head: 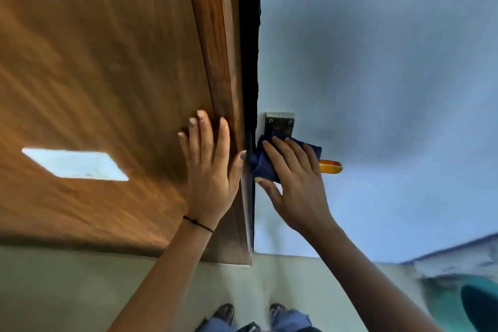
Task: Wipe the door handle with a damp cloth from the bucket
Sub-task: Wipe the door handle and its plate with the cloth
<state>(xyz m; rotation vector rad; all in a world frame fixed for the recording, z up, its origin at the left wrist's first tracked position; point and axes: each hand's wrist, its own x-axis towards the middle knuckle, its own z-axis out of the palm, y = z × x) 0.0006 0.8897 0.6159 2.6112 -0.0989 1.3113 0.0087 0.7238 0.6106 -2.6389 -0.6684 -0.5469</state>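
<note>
Head view: the left hand [208, 167] is laid flat on the wooden door [107, 75], its fingers [200, 137] spread open and gripping nothing, probably so that the door is kept from swinging. The dark blue cloth [265, 163] is pressed around the door handle [330, 166] by the right hand [296, 178], fingers [283, 152] closed over it; only the handle's orange tip is left showing. The bucket [482, 304] is partly seen at the lower right, on the floor [67, 291].

A brown wooden panel [94, 62] with a bright patch of light [75, 163] fills the left, a pale blue wall [390, 48] the right, a dark gap [248, 35] between them, and a pale greenish floor [67, 286] runs below
</note>
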